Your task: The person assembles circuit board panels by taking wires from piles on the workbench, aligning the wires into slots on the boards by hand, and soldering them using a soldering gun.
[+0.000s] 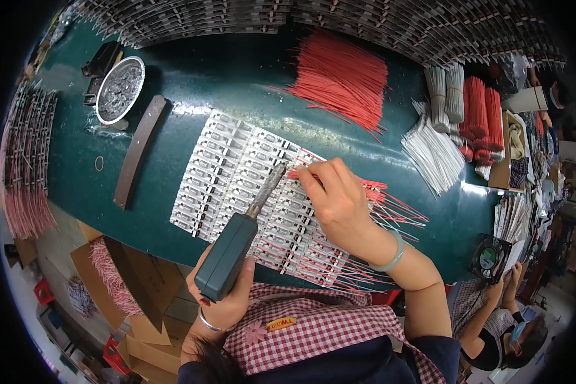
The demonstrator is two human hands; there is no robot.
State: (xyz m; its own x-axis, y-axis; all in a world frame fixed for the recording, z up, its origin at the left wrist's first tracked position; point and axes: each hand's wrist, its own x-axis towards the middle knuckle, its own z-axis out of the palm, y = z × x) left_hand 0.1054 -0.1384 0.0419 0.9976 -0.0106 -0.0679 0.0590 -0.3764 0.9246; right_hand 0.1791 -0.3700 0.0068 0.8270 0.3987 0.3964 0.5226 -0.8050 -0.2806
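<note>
My left hand (235,297) is wrapped round the dark green body of a soldering gun (226,257). Its grey metal tip slants up and right to the top part of a panel of small white parts (217,153) laid in rows. At that tip, my right hand (340,203) is closed in a pinch on a red wire (292,174), with thumb and forefinger close to the panel. Several red and white wires (390,211) stick out from the panel's right side, partly behind my right hand and wrist.
A brown bar (139,152) and a metal bowl (120,90) with silvery bits are at left. Loose red wires (339,80) lie at the back; white wires (434,153) lie right. A small black fan (489,257) stands near another person (502,333). Cardboard boxes (150,281) stand lower left.
</note>
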